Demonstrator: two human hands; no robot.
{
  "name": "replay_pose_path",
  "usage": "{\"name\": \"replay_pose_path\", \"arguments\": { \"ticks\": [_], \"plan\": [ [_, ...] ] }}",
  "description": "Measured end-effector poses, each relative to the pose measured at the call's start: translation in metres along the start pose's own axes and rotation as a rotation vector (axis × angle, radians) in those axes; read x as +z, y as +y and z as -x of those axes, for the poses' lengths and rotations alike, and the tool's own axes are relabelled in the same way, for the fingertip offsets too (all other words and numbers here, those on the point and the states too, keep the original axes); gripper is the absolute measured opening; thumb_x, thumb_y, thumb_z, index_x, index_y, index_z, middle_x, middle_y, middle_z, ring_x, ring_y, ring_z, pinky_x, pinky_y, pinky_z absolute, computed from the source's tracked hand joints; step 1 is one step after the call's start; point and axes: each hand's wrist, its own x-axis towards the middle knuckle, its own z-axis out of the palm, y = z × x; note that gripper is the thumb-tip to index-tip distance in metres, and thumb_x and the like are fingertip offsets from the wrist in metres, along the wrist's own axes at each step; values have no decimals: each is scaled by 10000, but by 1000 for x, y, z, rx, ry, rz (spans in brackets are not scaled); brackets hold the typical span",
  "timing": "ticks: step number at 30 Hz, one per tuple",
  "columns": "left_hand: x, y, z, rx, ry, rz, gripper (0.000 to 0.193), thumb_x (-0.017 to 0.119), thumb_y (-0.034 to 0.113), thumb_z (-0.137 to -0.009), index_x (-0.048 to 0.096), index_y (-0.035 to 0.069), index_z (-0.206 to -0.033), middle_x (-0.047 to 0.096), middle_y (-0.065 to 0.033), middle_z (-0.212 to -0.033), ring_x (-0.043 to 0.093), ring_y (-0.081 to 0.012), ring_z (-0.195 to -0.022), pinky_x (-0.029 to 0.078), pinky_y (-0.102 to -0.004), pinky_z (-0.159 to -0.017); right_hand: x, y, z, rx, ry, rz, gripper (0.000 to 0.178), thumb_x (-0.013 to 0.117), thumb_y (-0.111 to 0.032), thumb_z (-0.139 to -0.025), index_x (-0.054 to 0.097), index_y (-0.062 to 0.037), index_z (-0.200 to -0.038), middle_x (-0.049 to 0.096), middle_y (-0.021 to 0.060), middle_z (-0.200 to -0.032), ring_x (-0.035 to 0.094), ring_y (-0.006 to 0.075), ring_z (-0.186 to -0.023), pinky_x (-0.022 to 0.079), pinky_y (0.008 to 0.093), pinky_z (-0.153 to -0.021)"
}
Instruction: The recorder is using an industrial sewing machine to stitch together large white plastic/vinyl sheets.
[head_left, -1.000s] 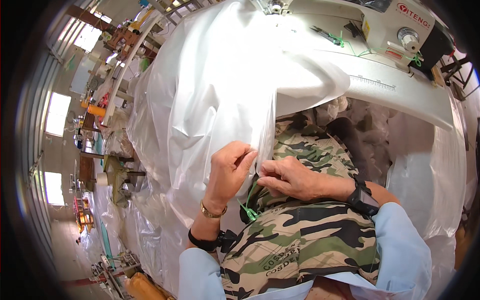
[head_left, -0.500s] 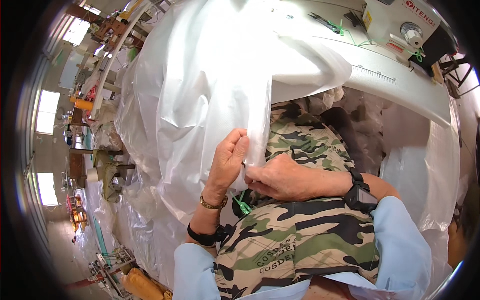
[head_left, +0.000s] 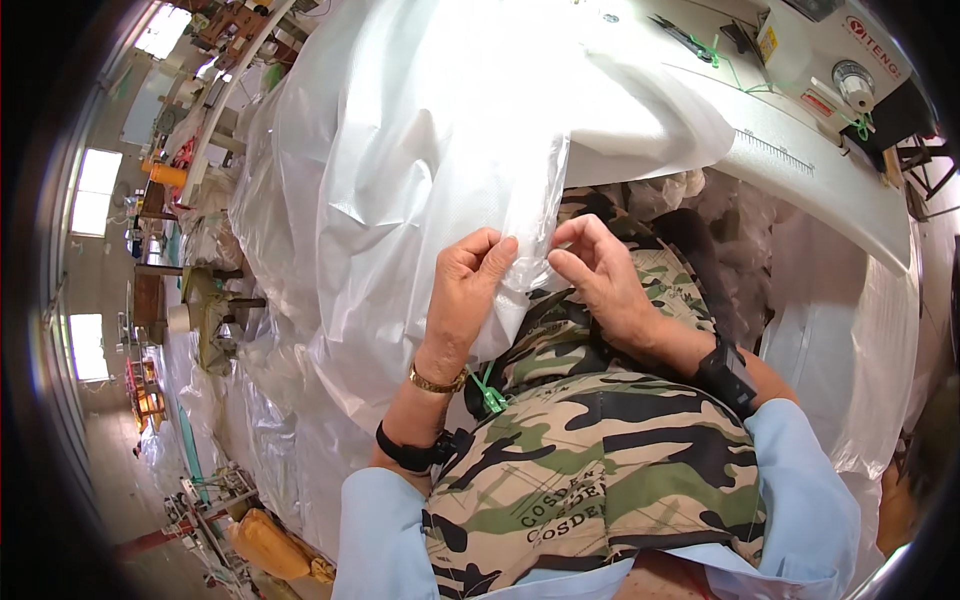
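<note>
A large sheet of thin white translucent plastic [head_left: 400, 200] spills from the table over my lap, its right edge running down as a folded strip. My left hand [head_left: 470, 285] is closed on this edge, with thumb and fingertips pinching the film. Just right of the fold, my right hand [head_left: 610, 285] is raised with curled fingers. A gap shows between its thumb and forefinger, and no material is visible in it. Beneath both hands lies my camouflage apron [head_left: 600, 440]. A green tie [head_left: 490, 397] hangs below my left hand, beside its wrist.
A white sewing machine [head_left: 835, 60] stands at the far right on a pale table [head_left: 850, 210] with a ruler scale along its edge. Dark snips [head_left: 683, 40] with green cord lie near it. Clear plastic [head_left: 270, 420] is heaped at the left, and more film hangs at the right.
Both hands have moved up along the folded edge. My right hand has come off the sheet's lower end, and its fingers have spread. My left hand still pinches the film.
</note>
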Motion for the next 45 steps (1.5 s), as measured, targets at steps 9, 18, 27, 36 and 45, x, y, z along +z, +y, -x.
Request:
{"name": "replay_pose_path", "arguments": {
  "ticks": [9, 18, 27, 36, 45],
  "plan": [
    [0, -5, -3, -33, 27, 294, 139, 700, 95, -886, 702, -43, -905, 668, -8, -776, 560, -32, -680, 455, -179, -612, -6, 17, 1, 165, -394, -180, 197, 576, -165, -948, 570, -28, -806, 523, -60, -759, 437, 28, -700, 368, 207, -608],
    [-1, -4, -1, -39, 44, 343, 127, 688, 84, -894, 698, -41, -916, 662, 2, -790, 553, -29, -700, 449, -165, -640, 1, 13, 5, -367, -757, 616, 163, 586, -189, -847, 644, -37, -842, 647, 147, -808, 607, 327, -722, 459, 383, -648],
    [1, -9, 2, -26, 10, 319, 150, 671, 99, -908, 696, -45, -942, 652, 15, -800, 538, -25, -723, 438, -168, -663, -13, 16, -21, 120, 6, -228, 257, 572, -259, -979, 627, -10, -945, 614, 6, -875, 571, 76, -807, 467, 238, -754],
    [7, -3, 2, -5, -9, 274, 119, 663, 69, -901, 689, -37, -949, 659, -7, -838, 560, -41, -731, 453, -182, -663, -5, 7, -19, 169, -287, -84, 253, 548, -228, -973, 625, -6, -879, 542, -52, -785, 467, 39, -764, 413, 233, -686],
    [5, 2, -1, -71, -57, 477, 184, 637, 21, -892, 639, -66, -1054, 683, -43, -893, 614, -63, -764, 497, -185, -695, -92, -56, -44, -1196, 818, 880, 374, 720, -224, -865, 570, 18, -1108, 609, 124, -1063, 541, 300, -1033, 422, 412, -907]
  ]
}}
